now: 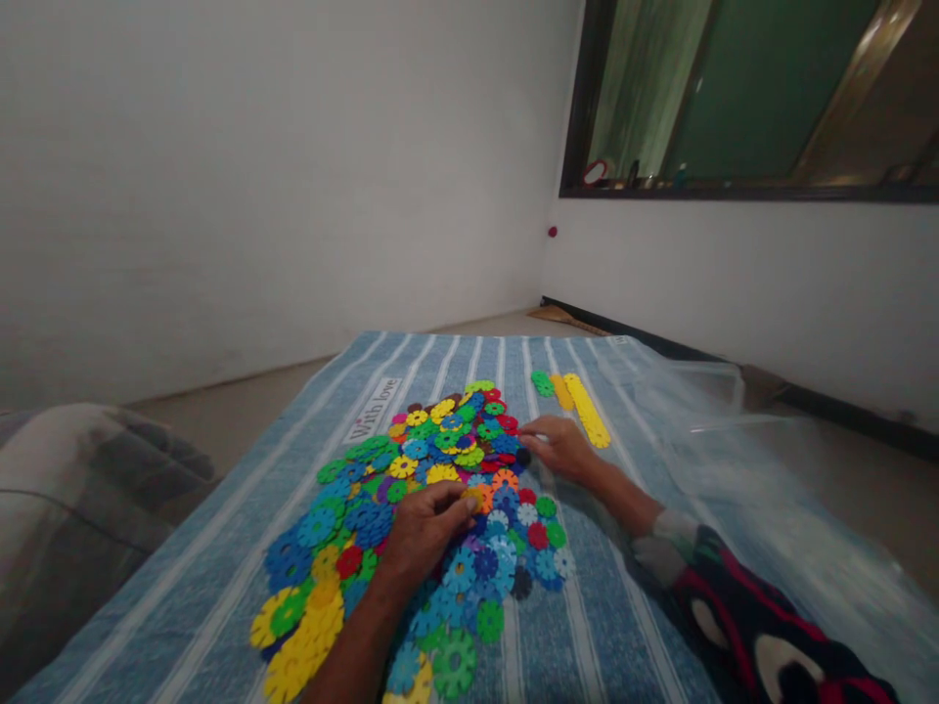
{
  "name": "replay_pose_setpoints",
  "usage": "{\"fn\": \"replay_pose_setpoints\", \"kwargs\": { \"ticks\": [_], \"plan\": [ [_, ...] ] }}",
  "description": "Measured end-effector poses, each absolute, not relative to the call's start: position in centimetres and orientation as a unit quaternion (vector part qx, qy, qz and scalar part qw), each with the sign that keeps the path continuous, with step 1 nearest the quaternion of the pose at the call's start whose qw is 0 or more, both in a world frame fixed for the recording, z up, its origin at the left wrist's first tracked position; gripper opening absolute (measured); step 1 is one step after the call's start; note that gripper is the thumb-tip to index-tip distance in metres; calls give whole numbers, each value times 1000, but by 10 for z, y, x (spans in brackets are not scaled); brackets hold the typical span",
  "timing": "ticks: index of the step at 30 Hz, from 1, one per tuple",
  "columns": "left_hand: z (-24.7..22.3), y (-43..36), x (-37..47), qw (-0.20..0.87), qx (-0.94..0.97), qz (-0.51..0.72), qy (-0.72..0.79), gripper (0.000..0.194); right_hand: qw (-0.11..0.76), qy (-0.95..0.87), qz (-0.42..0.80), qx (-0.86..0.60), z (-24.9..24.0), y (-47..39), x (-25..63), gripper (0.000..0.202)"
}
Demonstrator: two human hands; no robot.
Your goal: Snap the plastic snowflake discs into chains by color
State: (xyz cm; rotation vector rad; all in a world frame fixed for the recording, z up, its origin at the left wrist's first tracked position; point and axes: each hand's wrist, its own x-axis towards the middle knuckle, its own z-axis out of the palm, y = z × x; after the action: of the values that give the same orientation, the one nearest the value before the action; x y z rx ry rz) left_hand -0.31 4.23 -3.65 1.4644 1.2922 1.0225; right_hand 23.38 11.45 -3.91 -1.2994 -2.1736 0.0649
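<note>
A spread-out pile of colourful notched plastic discs (447,445) lies on the cloth. My left hand (425,528) is over the near middle of it, thumb and fingers pinched on an orange-yellow snowflake disc (475,497). At the pile's right edge is my right hand (563,448), its fingers stretched towards red and blue discs, with no held piece visible. A dark blue disc (523,457) lies just under those fingertips. Beyond the right hand are a long yellow row of discs (587,411), a shorter orange row (562,391) and a short green row (543,383).
A blue striped cloth (293,450) with a "With love" label (374,411) covers the surface. Clear plastic containers (763,469) stand on the right. A draped, pale covered object (80,528) is at the left. Walls and a window (748,88) rise behind.
</note>
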Motion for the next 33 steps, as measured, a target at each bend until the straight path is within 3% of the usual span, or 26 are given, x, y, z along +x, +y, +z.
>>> {"fn": "replay_pose_setpoints", "kwargs": {
  "ticks": [4, 13, 33],
  "plan": [
    [-32, 41, -1, 463, 586, 422, 514, 26, 368, -845, 131, -365, -35, 79, 196, 16],
    [-28, 41, -1, 478, 585, 432, 493, 25, 364, -824, 223, -373, -36, 62, 178, 17],
    [-34, 43, -3, 485, 602, 401, 492, 28, 333, -845, 187, -375, -36, 58, 176, 15]
  ]
}}
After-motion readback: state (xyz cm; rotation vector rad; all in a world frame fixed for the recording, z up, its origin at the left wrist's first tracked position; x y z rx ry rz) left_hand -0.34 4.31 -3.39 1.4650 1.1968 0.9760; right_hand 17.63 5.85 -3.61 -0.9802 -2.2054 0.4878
